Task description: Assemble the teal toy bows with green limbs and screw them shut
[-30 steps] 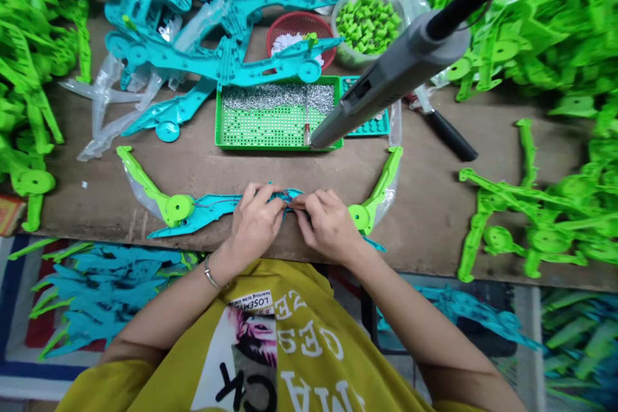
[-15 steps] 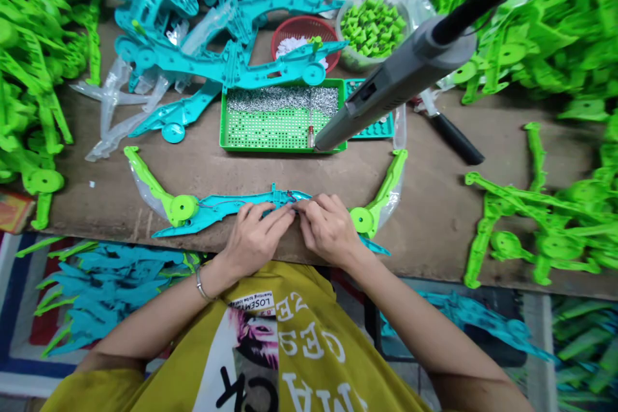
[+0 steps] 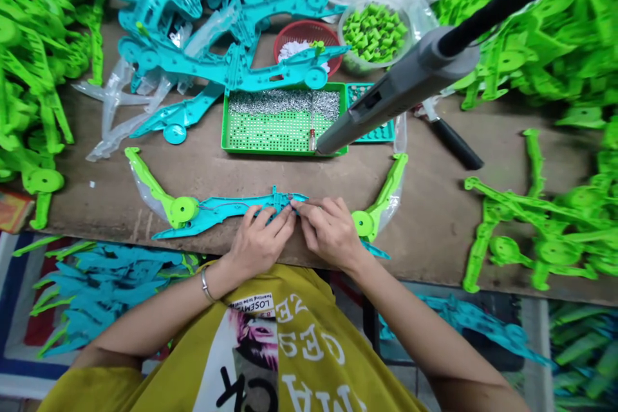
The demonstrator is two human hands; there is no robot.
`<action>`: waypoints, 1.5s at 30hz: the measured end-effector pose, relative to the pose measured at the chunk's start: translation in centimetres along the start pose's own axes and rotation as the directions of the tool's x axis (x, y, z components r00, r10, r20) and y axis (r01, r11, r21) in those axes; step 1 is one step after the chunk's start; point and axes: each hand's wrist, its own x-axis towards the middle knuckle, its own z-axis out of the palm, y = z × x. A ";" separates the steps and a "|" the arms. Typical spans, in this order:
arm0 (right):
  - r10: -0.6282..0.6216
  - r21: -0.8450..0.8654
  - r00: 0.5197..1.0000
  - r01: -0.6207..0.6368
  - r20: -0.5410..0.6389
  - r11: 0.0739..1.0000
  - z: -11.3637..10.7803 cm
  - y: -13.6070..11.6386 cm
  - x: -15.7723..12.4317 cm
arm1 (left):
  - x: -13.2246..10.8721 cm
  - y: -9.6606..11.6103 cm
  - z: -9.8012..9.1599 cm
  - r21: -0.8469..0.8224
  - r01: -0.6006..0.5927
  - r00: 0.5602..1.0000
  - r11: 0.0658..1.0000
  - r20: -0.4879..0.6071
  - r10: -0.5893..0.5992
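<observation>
A teal toy bow body (image 3: 226, 209) with lime green limbs (image 3: 149, 187) lies along the near edge of the brown table (image 3: 434, 206). My left hand (image 3: 258, 241) and my right hand (image 3: 331, 232) meet at its middle, fingertips pinched together on the teal centre piece, where thin wires show. The right green limb (image 3: 381, 199) curves up past my right hand. Both hands hide the part of the bow under them.
A hanging grey electric screwdriver (image 3: 396, 93) points down at a green tray of screws (image 3: 284, 119). Behind stand a red basket (image 3: 304, 42) and a bowl of green pieces (image 3: 374, 29). Teal parts (image 3: 217, 19) and green parts (image 3: 541, 32) are heaped around; a black-handled tool (image 3: 454, 141) lies at right.
Both hands slid slightly toward the table's near edge, then settled back on the bow's centre. The bow has stayed in place.
</observation>
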 end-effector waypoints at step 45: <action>0.408 0.088 0.896 -0.427 0.172 0.900 -5.5 2.9 -2.4 | 1.6 -1.3 -0.7 -0.035 -0.102 0.991 0.994 0.088 0.104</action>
